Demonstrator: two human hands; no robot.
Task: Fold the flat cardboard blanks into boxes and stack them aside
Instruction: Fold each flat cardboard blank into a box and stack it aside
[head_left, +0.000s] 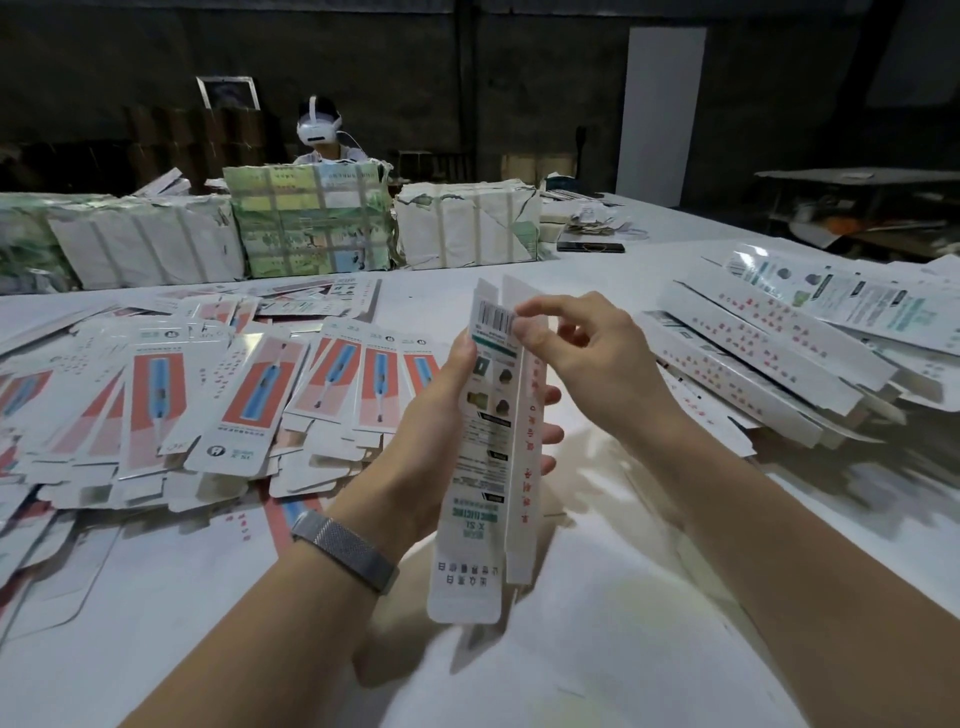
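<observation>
Both hands hold one half-formed toothbrush box (488, 441) upright above the table (597, 649), long axis pointing away: left hand (441, 415) grips its middle, right hand (587, 353) pinches the far-end flap.

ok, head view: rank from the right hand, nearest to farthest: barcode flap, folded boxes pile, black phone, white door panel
From the right hand:
1. Barcode flap, at its fingertips, just left.
2. Folded boxes pile, to the right.
3. Black phone, farther back on the table.
4. White door panel, at the back wall.

Bright overhead light on the white table (597, 649), dark background, blurred, warped edges.
</observation>
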